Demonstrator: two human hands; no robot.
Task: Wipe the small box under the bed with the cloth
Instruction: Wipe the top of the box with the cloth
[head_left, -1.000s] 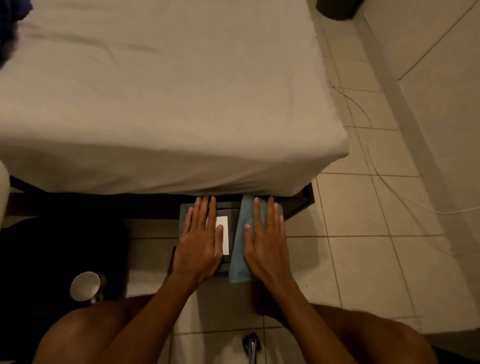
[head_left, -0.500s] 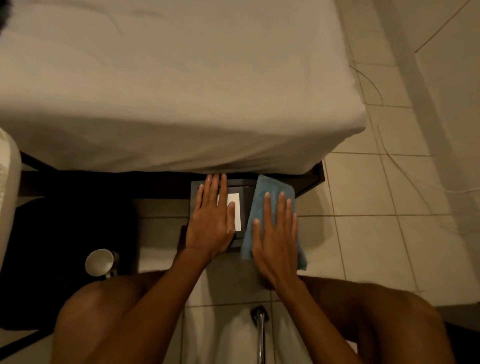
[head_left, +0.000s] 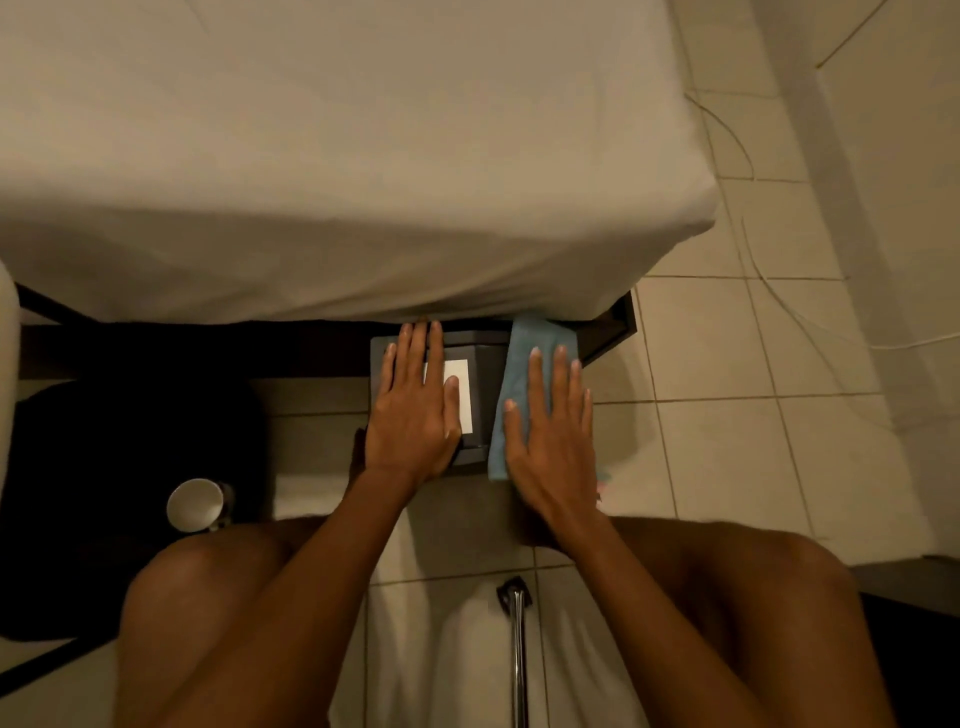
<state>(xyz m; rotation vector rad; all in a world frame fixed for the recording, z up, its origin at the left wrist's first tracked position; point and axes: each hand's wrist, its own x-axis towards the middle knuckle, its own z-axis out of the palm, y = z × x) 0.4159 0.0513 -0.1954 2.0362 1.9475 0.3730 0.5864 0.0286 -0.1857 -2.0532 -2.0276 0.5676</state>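
Two hands, both flat with fingers spread, gripping nothing. Left hand (head_left: 413, 410) palm-down on top of small dark box (head_left: 483, 374), partly covering one white label (head_left: 460, 389). Right hand (head_left: 550, 431) presses one blue cloth (head_left: 524, 358) against box's right side. Box sits on tiled floor (head_left: 727, 441), far end under edge of bed (head_left: 337, 182). One white mug (head_left: 196, 504) on dark mat, left. One white cable (head_left: 753, 260) on floor, right. Two bare knees below.

A home bedroom; a bed (head_left: 337, 156) with a pale sheet fills the view. Tiled floor (head_left: 727, 441) below; a cup (head_left: 196, 504) stands beside it.
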